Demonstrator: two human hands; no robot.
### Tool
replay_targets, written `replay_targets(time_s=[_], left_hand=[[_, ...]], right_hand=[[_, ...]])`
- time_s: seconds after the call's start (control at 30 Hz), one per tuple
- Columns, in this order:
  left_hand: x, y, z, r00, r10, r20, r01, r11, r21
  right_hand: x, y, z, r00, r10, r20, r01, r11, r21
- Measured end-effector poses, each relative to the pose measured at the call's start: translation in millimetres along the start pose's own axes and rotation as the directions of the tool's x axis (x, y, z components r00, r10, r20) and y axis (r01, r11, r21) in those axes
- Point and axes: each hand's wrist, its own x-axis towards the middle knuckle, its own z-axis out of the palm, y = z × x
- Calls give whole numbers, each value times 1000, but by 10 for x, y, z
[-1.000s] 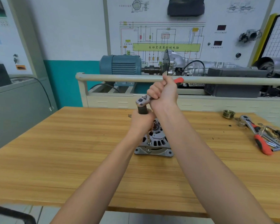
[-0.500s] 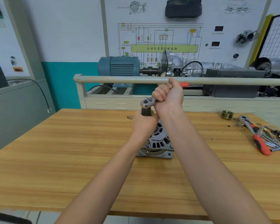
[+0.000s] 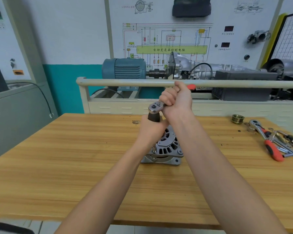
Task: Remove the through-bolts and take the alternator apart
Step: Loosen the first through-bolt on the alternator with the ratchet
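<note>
Alternator [image 3: 166, 149]: cast grey metal, round, with slotted vents in its upper face and mounting ears at the base; stands on the wooden table [image 3: 74, 166], mid-table, partly hidden behind both wrists. Ratchet wrench [image 3: 155, 107]: chrome head with a dark cylindrical extension below it running down toward the alternator's near-left edge, where a thin bright shaft meets the housing; red handle tip shows past the knuckles. Left hand [image 3: 150, 128]: fingers closed around the dark extension, just under the ratchet head. Right hand [image 3: 177, 100]: fist closed on the wrench handle. Against the frames before, the grips are unchanged; the right fist sits a little lower and nearer the head, and the alternator has not shifted on the table. Table: pale, striped wood grain, smooth. Far right: brass-coloured ribbed pulley [image 3: 238, 118], second ratchet [image 3: 267, 141] with red grip, loose steel tools [image 3: 289, 146]. Behind: cream rail [image 3: 125, 82], blue ribbed motor [image 3: 123, 68], wiring-diagram board [image 3: 167, 39].
</note>
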Motion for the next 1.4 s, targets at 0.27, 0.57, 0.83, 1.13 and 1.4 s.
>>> replay_targets(time_s=[0.27, 0.57, 0.83, 1.13, 1.4], left_hand=[[-28, 29, -219, 782, 27, 622, -171, 970, 172], [-39, -37, 58, 997, -8, -81, 0, 996, -87], [-16, -8, -179, 897, 83, 434, -120, 991, 59], [-56, -139, 55, 995, 94, 37, -92, 994, -59], [16, -20, -153, 962, -3, 273, -10, 999, 46]], right_hand=[[-5, -197, -12, 860, 486, 155, -418, 846, -333], [19, -43, 6, 994, 105, 14, -104, 992, -66], [10, -83, 5, 950, 297, 99, -285, 951, -122], [-6, -113, 6, 969, 231, 88, -214, 962, -168], [40, 5, 47, 981, 187, 57, -182, 979, -93]])
